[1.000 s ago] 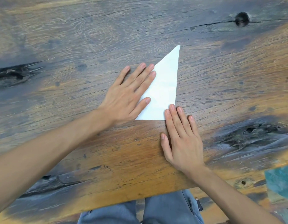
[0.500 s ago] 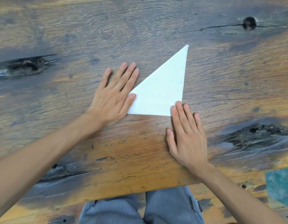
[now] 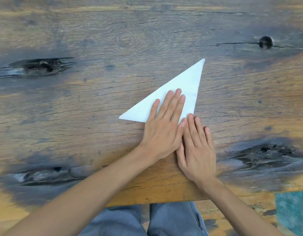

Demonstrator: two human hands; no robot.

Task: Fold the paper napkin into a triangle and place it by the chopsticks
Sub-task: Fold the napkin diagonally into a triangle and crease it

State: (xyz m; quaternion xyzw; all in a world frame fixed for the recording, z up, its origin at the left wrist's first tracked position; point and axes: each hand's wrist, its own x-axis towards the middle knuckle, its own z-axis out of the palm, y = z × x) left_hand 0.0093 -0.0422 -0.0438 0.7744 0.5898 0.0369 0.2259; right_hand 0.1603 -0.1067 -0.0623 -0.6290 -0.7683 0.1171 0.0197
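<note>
The white paper napkin (image 3: 181, 92), folded into a triangle, lies flat on the wooden table (image 3: 96, 99), right of the middle and nearer the near edge than the far one, its sharpest point aimed at the far right corner. The left hand (image 3: 164, 126) presses flat on its near part, fingers straight and close together. The right hand (image 3: 196, 147) lies flat just beside it, fingertips on the napkin's near right corner
</note>
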